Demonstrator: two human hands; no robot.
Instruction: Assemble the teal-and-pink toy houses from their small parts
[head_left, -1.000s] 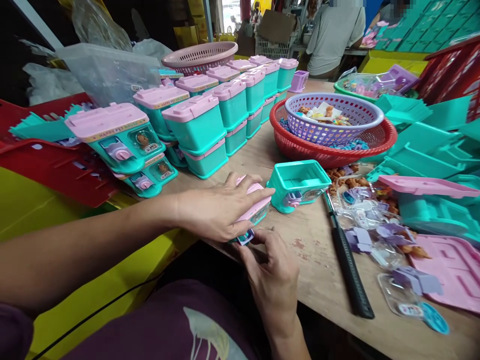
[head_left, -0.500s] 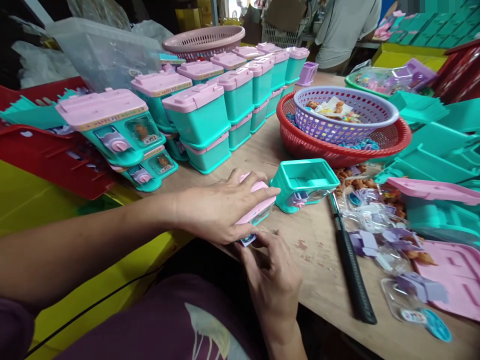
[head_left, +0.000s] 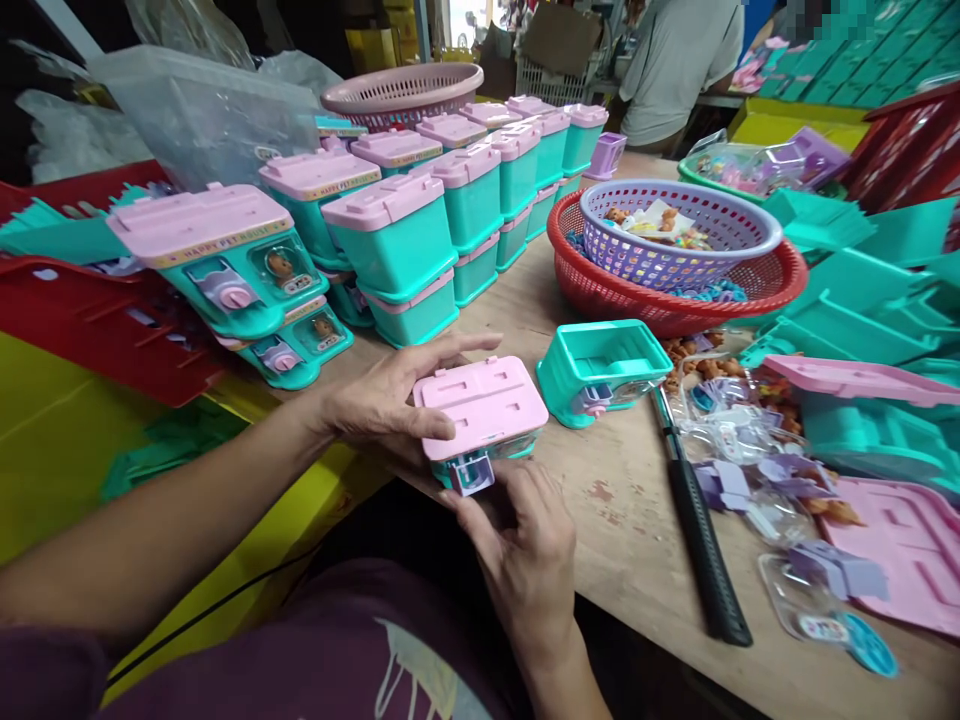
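A toy pet house box [head_left: 480, 408], teal with a pink lid, sits at the table edge in front of me. My left hand [head_left: 382, 400] grips its left side, thumb on the lid and fingers stretched along the back. At the front, my right hand [head_left: 525, 545] holds a small purple tray-shaped part [head_left: 472, 476] between thumb and fingers, against the box. Just right of them stands a lidless teal box [head_left: 604, 370] with a purple-and-pink knob part on its front. A black-handled tool [head_left: 705, 550] lies further right.
Stacked finished boxes [head_left: 390, 230] with pink lids stand at the back left. Behind the lidless box, a purple basket [head_left: 679, 235] rests in a red basket [head_left: 787, 280]. Clear and purple parts [head_left: 750, 470], brown figures and teal shells [head_left: 862, 310] crowd the right. A person [head_left: 675, 75] stands beyond.
My left hand has slid left off the top of the lid to the box's side, uncovering the pink lid. My right hand has shifted slightly left, and the purple part shows more.
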